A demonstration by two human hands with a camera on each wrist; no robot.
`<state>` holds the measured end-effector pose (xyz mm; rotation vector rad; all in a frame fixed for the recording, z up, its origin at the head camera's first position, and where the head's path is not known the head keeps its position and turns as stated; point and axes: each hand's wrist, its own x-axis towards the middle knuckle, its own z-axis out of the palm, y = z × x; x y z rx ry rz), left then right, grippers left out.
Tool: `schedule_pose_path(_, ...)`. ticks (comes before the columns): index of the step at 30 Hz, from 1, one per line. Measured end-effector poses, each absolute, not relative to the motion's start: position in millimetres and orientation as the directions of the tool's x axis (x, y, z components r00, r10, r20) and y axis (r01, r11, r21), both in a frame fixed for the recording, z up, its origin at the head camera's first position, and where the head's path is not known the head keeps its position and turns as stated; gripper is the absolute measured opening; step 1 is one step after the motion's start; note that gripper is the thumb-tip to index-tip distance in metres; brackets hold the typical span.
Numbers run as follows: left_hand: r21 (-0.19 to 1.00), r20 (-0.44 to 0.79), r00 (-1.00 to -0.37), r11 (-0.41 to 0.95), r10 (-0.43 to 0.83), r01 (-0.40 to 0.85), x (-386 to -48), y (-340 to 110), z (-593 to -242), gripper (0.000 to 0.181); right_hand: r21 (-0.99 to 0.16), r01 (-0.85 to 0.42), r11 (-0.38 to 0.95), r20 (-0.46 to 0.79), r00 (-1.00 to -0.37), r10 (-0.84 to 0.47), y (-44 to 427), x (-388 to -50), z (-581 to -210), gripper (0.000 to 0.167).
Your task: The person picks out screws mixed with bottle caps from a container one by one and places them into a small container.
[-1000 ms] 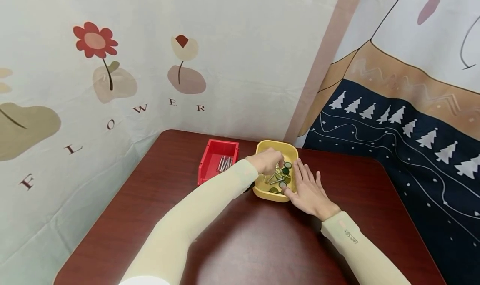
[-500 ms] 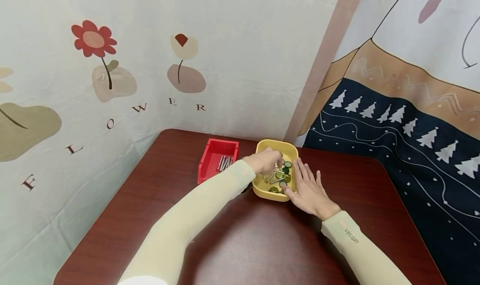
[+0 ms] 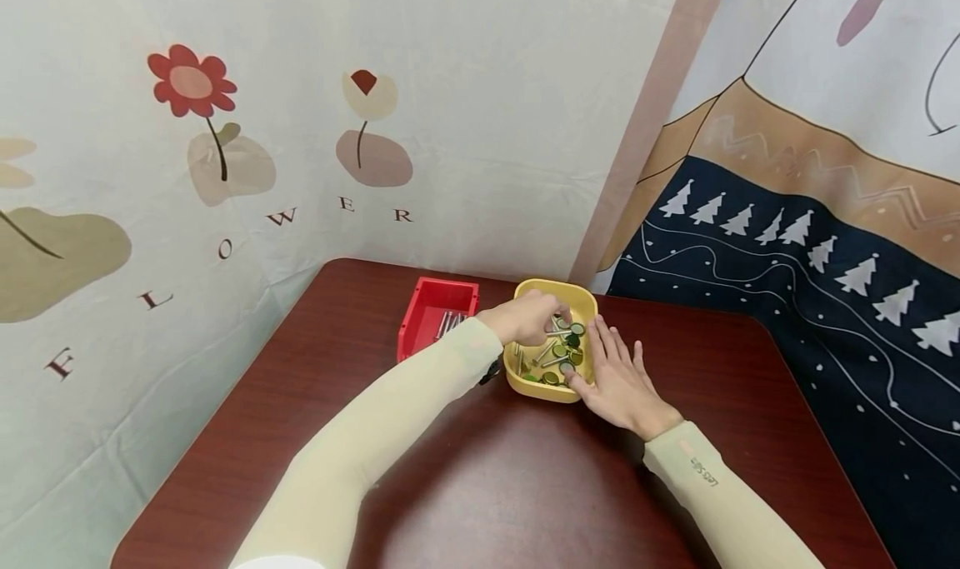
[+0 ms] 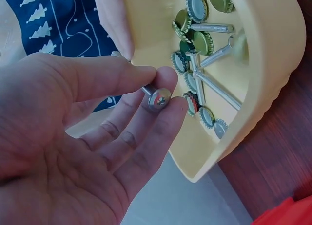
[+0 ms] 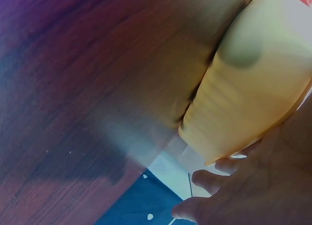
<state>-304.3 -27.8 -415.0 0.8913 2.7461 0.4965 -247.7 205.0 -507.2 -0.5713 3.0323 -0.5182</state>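
My left hand [image 3: 523,316] is over the left side of a yellow bin [image 3: 551,395]. Between thumb and fingers it pinches a metal bolt [image 4: 159,99], whose round socket head faces the left wrist camera. Below lie bottle caps [image 4: 197,8], green, silver and other colours, mixed with loose bolts [image 4: 214,28] on the bin's floor. My right hand [image 3: 624,387] rests with extended fingers along the bin's right rim, its thumb reaching over the near right corner. In the right wrist view, its fingers [image 5: 208,180] show against the bin's outer wall.
Left of the yellow bin stands a red bin [image 3: 448,285] with several bolts [image 3: 447,322] in it, partly hidden by my left arm. Both sit near the back edge of a brown wooden table [image 3: 480,486]. A printed cloth [image 3: 480,94] hangs behind.
My left hand has drawn slightly left and its fingers have shifted over the bin, baring more caps and bolts. My right hand stays in place on the rim.
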Motion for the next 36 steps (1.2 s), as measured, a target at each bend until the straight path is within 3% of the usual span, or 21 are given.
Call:
schedule_pose_path(5,0.383,-0.086,-0.806,0.766,0.586,0.516,-300.2,-35.9,-411.3,0.064,-0.320,-0.350,0.880,0.039,-0.933,-0.357,204.5,-248.3,-507.0,0.100)
schedule_pose_path(15,0.426,-0.080,-0.839,0.779,0.539,0.460,-301.2,-54.0,-409.6,0.052,-0.336,-0.336,0.880,0.021,-0.937,-0.350,205.5,-248.4,-507.1,0.101)
schedule_pose_path(36,0.510,-0.034,-0.883,0.769,0.467,0.387,-306.1,-96.8,-410.3,0.045,-0.337,-0.339,0.878,0.029,-0.936,-0.350,205.8,-248.5,-508.2,0.101)
